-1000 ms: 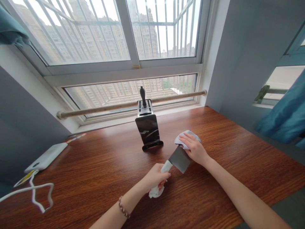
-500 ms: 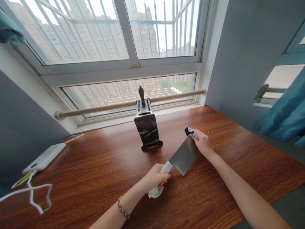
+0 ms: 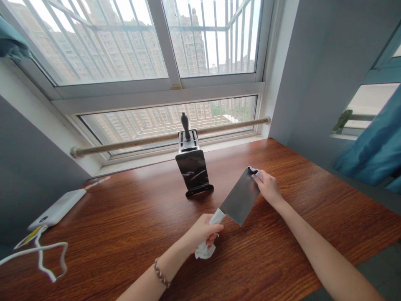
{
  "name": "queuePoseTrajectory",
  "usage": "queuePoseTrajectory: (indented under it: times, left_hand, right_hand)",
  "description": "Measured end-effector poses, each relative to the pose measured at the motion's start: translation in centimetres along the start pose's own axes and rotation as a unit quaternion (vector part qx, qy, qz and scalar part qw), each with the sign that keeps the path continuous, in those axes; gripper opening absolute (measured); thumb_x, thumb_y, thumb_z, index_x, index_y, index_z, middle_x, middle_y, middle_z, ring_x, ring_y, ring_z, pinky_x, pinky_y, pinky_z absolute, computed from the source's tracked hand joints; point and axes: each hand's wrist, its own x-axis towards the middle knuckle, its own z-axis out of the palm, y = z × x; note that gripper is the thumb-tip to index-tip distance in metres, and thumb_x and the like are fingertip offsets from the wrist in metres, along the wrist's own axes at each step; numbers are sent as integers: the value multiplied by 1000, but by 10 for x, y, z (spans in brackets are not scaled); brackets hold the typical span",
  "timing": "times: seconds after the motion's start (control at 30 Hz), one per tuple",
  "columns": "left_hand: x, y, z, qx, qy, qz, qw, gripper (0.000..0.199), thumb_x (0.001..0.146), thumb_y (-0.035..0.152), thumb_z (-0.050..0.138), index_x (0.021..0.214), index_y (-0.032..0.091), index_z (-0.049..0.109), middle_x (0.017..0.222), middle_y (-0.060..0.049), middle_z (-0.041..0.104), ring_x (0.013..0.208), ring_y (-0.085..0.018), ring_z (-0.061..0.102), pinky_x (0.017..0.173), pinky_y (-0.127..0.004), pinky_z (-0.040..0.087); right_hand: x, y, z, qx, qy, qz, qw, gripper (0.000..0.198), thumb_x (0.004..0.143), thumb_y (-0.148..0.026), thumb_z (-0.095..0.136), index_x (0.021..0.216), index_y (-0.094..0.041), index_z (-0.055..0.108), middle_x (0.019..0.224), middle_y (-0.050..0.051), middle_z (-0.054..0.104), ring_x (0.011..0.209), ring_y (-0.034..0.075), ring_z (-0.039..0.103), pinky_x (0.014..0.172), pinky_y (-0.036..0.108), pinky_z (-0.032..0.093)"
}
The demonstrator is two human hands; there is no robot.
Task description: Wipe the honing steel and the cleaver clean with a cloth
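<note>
A cleaver (image 3: 240, 199) with a broad grey blade is held above the table, its blade slanting up to the right. My left hand (image 3: 202, 230) is closed around its handle, which looks white or wrapped in white paper (image 3: 217, 216). Crumpled white tissue (image 3: 205, 251) hangs out below those fingers. At the blade's far end, my right hand (image 3: 268, 186) pinches a white cloth or tissue (image 3: 258, 174) against the metal. A dark patch shows beside that cloth; whether it is a stain or a reflection is unclear.
A black knife block (image 3: 192, 169) stands beyond the cleaver, a dark handle (image 3: 185, 124) rising from its top. On the left of the wooden table (image 3: 131, 209) lie a white power bank-like box (image 3: 59, 209) and a white cable (image 3: 62, 255). Behind is a barred window (image 3: 213, 46).
The white cloth in my right hand has shifted at the blade's far corner, and less of its dark part shows. The cleaver has moved slightly up and left. My left hand keeps its grip.
</note>
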Motion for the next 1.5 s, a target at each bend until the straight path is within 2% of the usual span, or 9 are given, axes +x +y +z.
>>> queuePoseTrajectory:
  times: [0.47, 0.67, 1.1, 1.5]
  left_hand:
    - [2, -3, -1, -20, 2, 5, 1000, 21, 72, 27, 58, 69, 21, 39, 37, 11, 35, 28, -5, 25, 28, -17, 26]
    - [0, 0, -1, -19, 6, 2, 1000, 20, 72, 26, 57, 67, 21, 38, 37, 11, 36, 27, -4, 25, 27, -17, 24]
    - [1, -2, -1, -18, 7, 8, 1000, 23, 72, 27, 59, 66, 21, 38, 38, 10, 36, 28, -5, 26, 28, -18, 22]
    - [4, -4, -2, -17, 13, 8, 1000, 23, 71, 27, 58, 65, 21, 37, 36, 11, 34, 27, -5, 26, 28, -18, 24]
  right_hand:
    - [2, -3, -2, 27, 19, 49, 998, 25, 84, -39, 46, 91, -19, 60, 82, 10, 67, 77, 26, 61, 65, 31, 39]
    - [2, -5, -3, 61, 25, 84, 994, 26, 82, -42, 47, 79, -19, 57, 72, 7, 64, 68, 22, 58, 61, 29, 37]
    - [1, -9, -5, 90, 41, 108, 989, 26, 80, -44, 48, 72, -20, 51, 66, 3, 58, 63, 19, 52, 59, 28, 33]
    - [4, 8, 5, 138, 62, 136, 979, 26, 78, -44, 52, 75, -19, 58, 68, 3, 59, 65, 19, 52, 60, 28, 34]
